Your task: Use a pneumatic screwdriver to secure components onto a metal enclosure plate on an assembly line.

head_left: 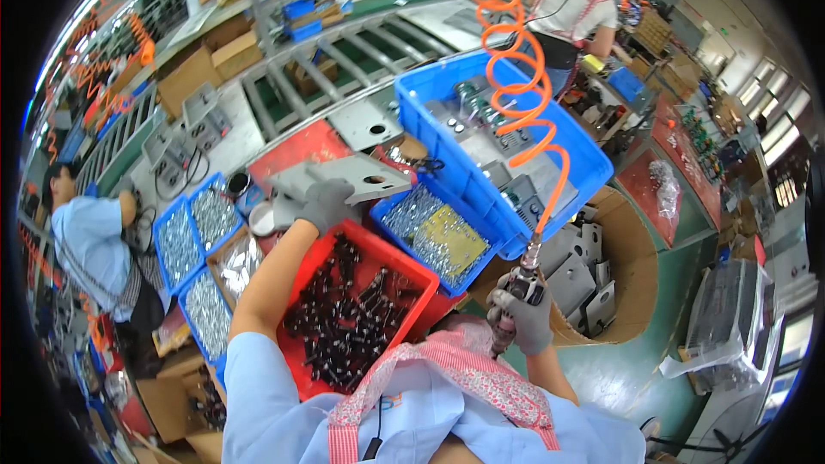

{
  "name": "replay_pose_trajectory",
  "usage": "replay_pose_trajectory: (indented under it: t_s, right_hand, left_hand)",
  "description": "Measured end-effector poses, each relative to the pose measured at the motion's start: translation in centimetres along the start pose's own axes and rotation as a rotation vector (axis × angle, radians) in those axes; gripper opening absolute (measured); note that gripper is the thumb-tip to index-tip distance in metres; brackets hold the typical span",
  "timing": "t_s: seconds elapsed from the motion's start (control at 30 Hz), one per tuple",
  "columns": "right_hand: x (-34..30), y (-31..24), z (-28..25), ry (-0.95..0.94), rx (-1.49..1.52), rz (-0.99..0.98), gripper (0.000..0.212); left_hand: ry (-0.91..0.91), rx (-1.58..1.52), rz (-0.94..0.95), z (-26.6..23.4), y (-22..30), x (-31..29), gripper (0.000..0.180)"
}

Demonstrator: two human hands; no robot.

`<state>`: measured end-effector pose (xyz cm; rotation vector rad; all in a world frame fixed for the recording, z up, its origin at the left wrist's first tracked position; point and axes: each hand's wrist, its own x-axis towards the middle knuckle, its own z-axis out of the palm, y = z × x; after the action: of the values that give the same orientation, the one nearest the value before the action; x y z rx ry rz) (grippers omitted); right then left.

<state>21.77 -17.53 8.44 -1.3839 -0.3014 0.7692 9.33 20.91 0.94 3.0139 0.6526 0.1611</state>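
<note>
My left hand (326, 204), in a grey glove, grips the near edge of a grey metal panel (333, 174) with a dark oval hole. The panel is tilted above a red work surface (296, 148). In my right hand (526, 320), also gloved, is a pneumatic screwdriver (525, 285), its top joined to an orange coiled air hose (554, 150). Below my left forearm a red bin (421, 279) holds many small black parts. Beside it stands a blue tray (411, 251) of small silver fasteners. Another flat grey plate (364, 124) lies behind the held panel.
A large blue crate (481, 198) with metal housings stands right of the work surface. A cardboard box (640, 292) of grey panels is at my right. Blue bins (179, 245) of screws sit at left. A roller conveyor (335, 64) runs behind. Co-workers (99, 236) are nearby.
</note>
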Motion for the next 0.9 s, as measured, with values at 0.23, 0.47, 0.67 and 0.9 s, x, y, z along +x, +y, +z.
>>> replay_pose_trajectory:
  t_s: [0.23,0.47,0.67,0.9]
  right_hand:
    - [0.4,0.4,1.5,-0.055,-0.100,0.027,0.017]
    - [1.3,0.5,2.5,-0.141,-0.092,0.053,0.015]
    - [7.1,2.9,4.6,-0.222,-0.006,0.156,0.013]
    - [8.4,4.3,4.6,-0.354,-0.060,0.135,0.020]
  left_hand:
    - [0.069,-0.090,0.180,1.9,5.8,-8.3,0.010]
    - [0.097,-0.113,0.121,3.3,10.1,-10.9,0.015]
    - [0.148,-0.143,0.146,5.8,13.1,-12.2,0.019]
    - [0.239,-0.147,0.080,4.6,13.1,-12.8,0.015]
